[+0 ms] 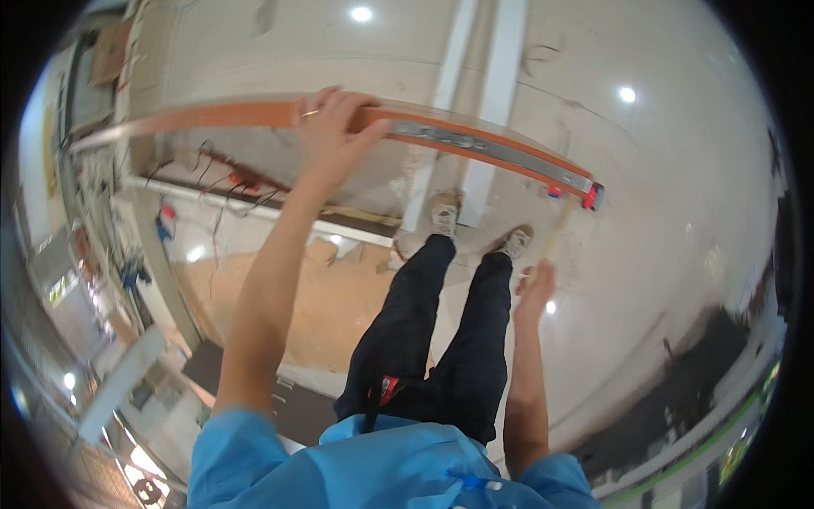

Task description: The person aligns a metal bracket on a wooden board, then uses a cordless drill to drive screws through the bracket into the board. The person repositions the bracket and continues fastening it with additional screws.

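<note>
My left hand, with a ring on one finger, is closed over the upper edge of a long orange bar. A silvery metal strip runs along the bar's right half. The bar spans the view in front of my feet, its left end smeared by motion. My right hand is lower right, its fingers curled around a thin pale yellow handle, blurred. The handle reaches up toward red, blue and grey pieces by the bar's right end. Whether these form one tool head, I cannot tell.
Two long white strips lie on the pale floor beyond my shoes. To the left, cables and red items lie in a recess beside a white ledge. A tan board lies nearer me. Dark material stretches along the lower right.
</note>
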`<state>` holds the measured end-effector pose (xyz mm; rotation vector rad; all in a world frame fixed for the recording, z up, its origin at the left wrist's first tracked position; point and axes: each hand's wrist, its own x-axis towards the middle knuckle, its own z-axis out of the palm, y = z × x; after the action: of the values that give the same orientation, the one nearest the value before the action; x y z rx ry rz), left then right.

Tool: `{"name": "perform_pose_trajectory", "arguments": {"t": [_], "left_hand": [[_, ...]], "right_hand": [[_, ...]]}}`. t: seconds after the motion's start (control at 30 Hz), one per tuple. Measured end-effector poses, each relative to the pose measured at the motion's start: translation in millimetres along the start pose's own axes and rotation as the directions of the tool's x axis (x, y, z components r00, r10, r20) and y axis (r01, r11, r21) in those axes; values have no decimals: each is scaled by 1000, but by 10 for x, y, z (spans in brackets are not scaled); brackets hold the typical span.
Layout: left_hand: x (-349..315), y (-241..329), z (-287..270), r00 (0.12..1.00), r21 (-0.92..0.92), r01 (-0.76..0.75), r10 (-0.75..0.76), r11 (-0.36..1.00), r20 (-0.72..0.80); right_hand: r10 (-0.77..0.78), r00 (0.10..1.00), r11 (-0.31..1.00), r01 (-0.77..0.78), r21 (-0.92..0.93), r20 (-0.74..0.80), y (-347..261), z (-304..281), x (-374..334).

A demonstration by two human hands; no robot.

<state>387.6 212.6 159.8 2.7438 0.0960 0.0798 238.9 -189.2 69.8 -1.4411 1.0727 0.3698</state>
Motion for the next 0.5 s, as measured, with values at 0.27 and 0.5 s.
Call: {"name": "perform_pose_trajectory", "arguments": {"t": [0.27, 0.5], "left_hand": [[58, 59, -136, 995, 109, -71, 62, 992, 77], [20, 61, -90, 993, -43, 97, -94, 994, 77]], "right_hand": [[-180, 976, 553, 200, -809, 118, 1550, -32, 1318], [128, 973, 490, 107, -865, 193, 1658, 99, 2022]]}}
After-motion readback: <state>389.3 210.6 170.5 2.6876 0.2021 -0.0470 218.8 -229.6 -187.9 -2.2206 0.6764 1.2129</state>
